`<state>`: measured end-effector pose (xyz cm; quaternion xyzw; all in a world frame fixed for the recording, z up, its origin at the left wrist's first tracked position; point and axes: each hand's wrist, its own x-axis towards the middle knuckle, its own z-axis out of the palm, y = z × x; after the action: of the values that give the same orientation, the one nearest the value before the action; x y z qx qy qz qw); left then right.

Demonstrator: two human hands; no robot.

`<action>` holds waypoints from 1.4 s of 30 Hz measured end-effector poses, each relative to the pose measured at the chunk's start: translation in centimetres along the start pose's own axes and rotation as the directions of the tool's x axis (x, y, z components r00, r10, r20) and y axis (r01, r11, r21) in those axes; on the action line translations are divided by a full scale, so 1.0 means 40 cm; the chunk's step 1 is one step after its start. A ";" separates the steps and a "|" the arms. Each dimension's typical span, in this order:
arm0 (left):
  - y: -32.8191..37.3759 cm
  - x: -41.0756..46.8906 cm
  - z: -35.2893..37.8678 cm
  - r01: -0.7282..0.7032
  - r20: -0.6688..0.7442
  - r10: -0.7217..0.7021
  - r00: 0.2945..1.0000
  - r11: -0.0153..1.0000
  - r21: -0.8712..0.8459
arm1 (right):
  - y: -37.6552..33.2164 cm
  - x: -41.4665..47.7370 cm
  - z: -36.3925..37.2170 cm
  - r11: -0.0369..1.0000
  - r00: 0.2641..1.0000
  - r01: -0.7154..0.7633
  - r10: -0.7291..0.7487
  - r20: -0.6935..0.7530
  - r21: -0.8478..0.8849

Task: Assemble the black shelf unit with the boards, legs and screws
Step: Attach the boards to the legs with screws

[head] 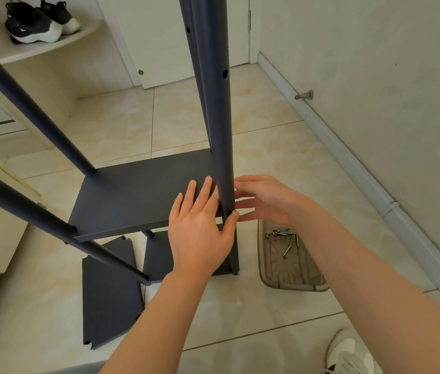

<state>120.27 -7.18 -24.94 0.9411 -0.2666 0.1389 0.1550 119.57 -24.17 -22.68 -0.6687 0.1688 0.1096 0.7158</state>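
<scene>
The black shelf unit (143, 193) stands on the tiled floor (267, 147); the left hand (200, 230) lies flat on its board (111, 211), fingers straight, thumb at the near leg (220, 130), while the right hand (264, 198), fingers straight, touches that leg's other side; screws (283, 234) lie in a tray (263, 265) nearby

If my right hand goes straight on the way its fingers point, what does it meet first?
The upright black leg: the right hand points its fingers left at it, seemingly touching.
</scene>
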 end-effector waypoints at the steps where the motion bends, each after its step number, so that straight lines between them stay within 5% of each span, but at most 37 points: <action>1: -0.001 -0.001 0.003 -0.001 -0.012 0.002 1.000 1.000 0.006 | 0.011 -0.002 -0.018 1.000 1.000 -0.006 0.006 -0.026 0.003; 7: -0.003 -0.010 0.028 -0.040 -0.164 0.034 0.986 0.999 -0.031 | 0.189 -0.008 -0.163 0.969 0.938 -0.233 0.246 -0.244 0.084; 15: -0.006 -0.012 0.061 -0.076 -0.308 0.063 0.949 0.997 -0.030 | 0.439 0.024 -0.229 0.874 0.815 -0.472 0.382 -0.437 -0.116; 27: -0.012 -0.008 0.075 -0.128 -0.361 0.118 0.925 0.992 -0.005 | 0.537 0.210 -0.189 0.790 0.931 -0.323 0.166 -0.325 -0.521; 42: -0.009 -0.006 0.091 -0.117 -0.380 0.097 0.920 0.993 -0.030 | 0.618 0.278 -0.196 0.613 0.944 -0.279 0.033 -0.329 -0.739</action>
<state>120.91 -8.10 -28.44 0.8763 -0.2863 0.3187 0.2202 119.60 -30.71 -50.14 -0.9023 0.2634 0.1372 0.3124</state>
